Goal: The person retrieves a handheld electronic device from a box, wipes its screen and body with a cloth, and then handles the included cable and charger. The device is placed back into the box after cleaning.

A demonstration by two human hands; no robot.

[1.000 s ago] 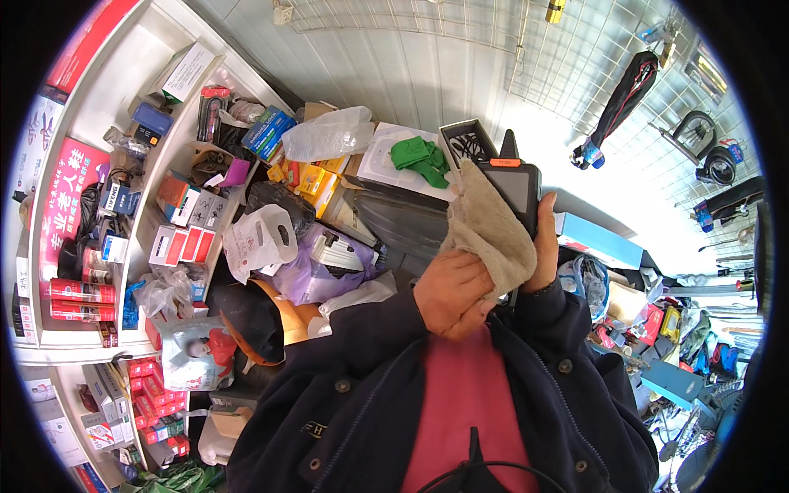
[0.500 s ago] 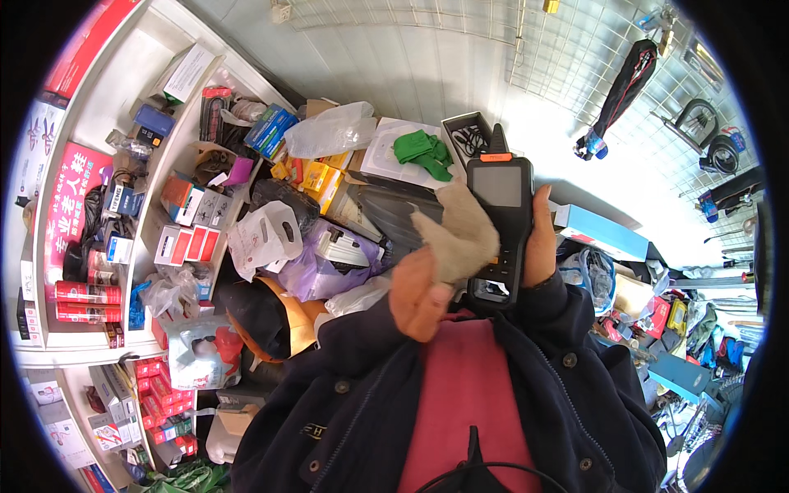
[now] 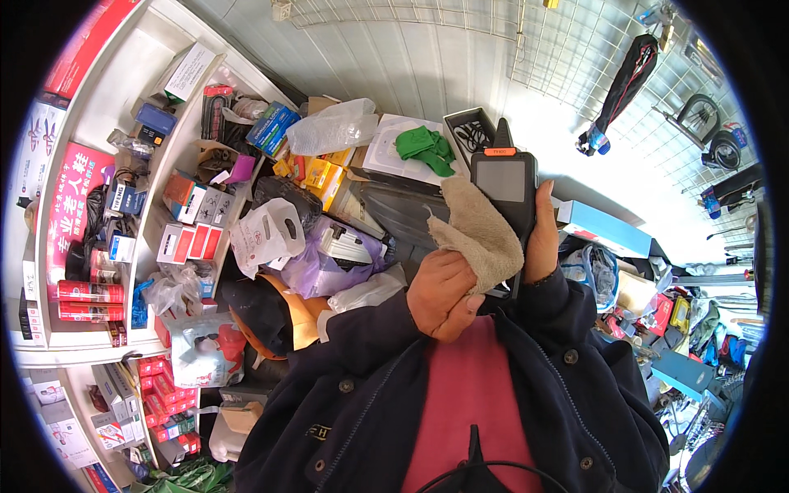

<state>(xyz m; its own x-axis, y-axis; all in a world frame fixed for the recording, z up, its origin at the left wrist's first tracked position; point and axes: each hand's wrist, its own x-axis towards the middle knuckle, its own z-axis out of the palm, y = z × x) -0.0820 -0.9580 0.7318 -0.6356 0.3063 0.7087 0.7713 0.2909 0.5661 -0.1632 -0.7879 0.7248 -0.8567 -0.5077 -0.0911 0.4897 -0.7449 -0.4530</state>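
My right hand [image 3: 541, 238] grips a black handheld device [image 3: 527, 181] along its right side. The device stands upright, with a grey screen, an orange band at its top and a stubby antenna. A beige cloth [image 3: 485, 230] is bunched in my left hand [image 3: 445, 296], whose fingers are closed round its lower end. The cloth lies against the front of the device and hides most of the part below the screen. Beyond the cloth, a green cloth [image 3: 425, 150] rests on a white box [image 3: 388, 164].
Shelves [image 3: 156, 41] packed with small boxes fill the left. A purple bag [image 3: 308, 271] and a white plastic bag [image 3: 265, 234] lie nearer. An open box with cables [image 3: 470, 131] is behind the device. A wire grid [image 3: 567, 49] hangs on the wall, above a light-blue box [image 3: 604, 228].
The beige cloth has shifted right and spread further across the device's lower front. My left hand has moved slightly right with it; my right hand has hardly moved.
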